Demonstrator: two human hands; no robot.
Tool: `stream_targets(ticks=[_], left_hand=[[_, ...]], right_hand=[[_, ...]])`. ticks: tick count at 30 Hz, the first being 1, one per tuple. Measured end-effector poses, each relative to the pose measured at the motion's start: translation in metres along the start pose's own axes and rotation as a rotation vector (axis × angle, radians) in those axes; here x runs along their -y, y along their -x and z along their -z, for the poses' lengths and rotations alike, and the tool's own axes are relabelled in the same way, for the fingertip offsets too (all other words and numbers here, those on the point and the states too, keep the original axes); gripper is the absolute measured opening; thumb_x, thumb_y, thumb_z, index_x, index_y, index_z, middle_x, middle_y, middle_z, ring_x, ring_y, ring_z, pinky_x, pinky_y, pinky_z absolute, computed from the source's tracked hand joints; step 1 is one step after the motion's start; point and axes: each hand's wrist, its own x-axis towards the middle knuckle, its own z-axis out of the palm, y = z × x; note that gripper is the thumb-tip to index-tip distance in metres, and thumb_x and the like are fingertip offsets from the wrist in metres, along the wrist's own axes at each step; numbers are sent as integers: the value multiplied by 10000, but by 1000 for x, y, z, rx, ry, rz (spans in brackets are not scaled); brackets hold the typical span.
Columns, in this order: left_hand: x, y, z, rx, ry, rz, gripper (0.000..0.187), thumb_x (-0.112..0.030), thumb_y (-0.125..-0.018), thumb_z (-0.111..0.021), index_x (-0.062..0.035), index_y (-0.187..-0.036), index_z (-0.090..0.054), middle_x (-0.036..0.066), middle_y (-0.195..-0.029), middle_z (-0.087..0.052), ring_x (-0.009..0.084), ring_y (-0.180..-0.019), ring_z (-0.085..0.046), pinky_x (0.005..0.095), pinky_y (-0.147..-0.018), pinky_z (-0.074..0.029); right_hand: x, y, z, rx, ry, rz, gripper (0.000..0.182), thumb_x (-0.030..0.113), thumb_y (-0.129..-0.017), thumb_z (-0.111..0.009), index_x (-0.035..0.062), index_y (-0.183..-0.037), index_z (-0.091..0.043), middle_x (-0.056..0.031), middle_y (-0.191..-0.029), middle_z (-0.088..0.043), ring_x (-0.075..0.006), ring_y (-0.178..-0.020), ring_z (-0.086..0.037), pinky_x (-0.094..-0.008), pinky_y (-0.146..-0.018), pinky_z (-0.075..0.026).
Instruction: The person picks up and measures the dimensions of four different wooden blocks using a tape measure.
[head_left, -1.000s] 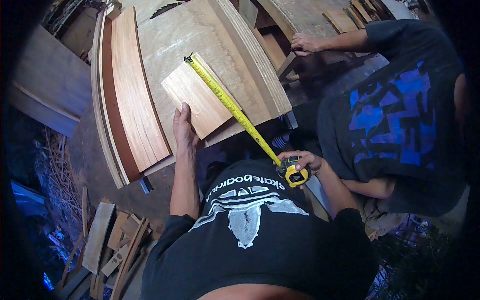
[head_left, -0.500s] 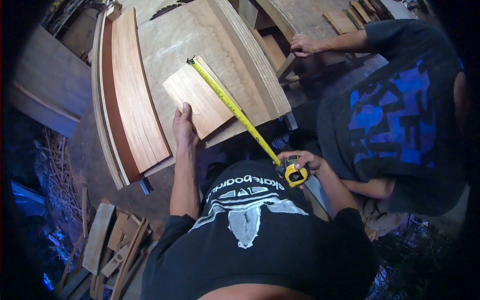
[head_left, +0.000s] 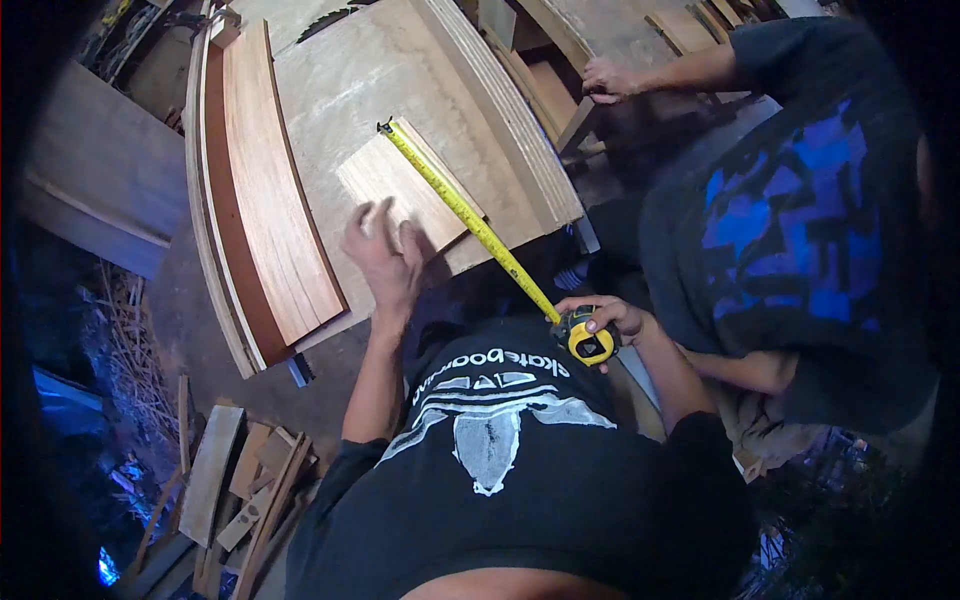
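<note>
A yellow tape measure (head_left: 588, 341) is gripped in my right hand (head_left: 622, 316), close to my shirt. Its blade stretches up and left across a pale wooden board (head_left: 378, 172), and the black end hook sits at the board's far corner. My left hand (head_left: 383, 250) is raised over the near end of that board, fingers apart and curved, holding nothing; it partly hides the board. Beneath the board is a plywood table top (head_left: 330, 95). A longer wooden plank (head_left: 262, 180) lies along the left side of the table.
A saw blade (head_left: 325, 25) shows at the table's far edge. On the right, another person (head_left: 780, 220) stands with a hand (head_left: 608, 80) on a wooden frame. Offcuts (head_left: 245, 480) are heaped at lower left. A thick plywood strip (head_left: 500, 110) runs along the table's right side.
My left hand has let go of the board's near edge and lifted, its fingers spreading. The tape stays extended over the board in my right hand.
</note>
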Motion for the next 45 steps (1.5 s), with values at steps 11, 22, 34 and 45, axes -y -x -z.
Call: stream_targets(ticks=[11, 22, 34, 45], left_hand=[[-71, 20, -1, 807, -292, -287, 620, -143, -816, -627, -22, -1412, -504, 158, -711, -680, 326, -625, -687, 437, -547, -556], [-77, 14, -4, 857, -263, -364, 683, -148, -783, -630, 136, -1382, -464, 157, -647, -665, 310, -574, -681, 429, -515, -545], [-88, 6, -8, 989, -224, -255, 653, -167, -845, -615, 214, -1329, -401, 235, -707, -685, 385, -638, -704, 486, -567, -563], [-94, 1, -8, 1039, -202, -214, 637, -169, -859, -612, 231, -1306, -401, 256, -730, -685, 400, -665, -707, 493, -583, -561]], right_hand=[[0, 0, -12, -63, 4, 21, 709, 153, -763, -659, -26, -1392, -384, -235, -1093, -613, -337, -812, -715, -472, -526, -637], [-3, -2, -4, 46, -13, 20, 672, 137, -809, -629, -8, -1411, -367, -218, -1154, -606, -322, -867, -713, -472, -522, -644], [-2, -2, -6, -7, 12, 10, 671, 130, -802, -613, -12, -1406, -357, -211, -1104, -601, -315, -804, -718, -457, -512, -645], [6, 2, -13, -74, 48, -3, 780, 175, -729, -675, -62, -1405, -364, -218, -1098, -592, -325, -790, -714, -459, -525, -648]])
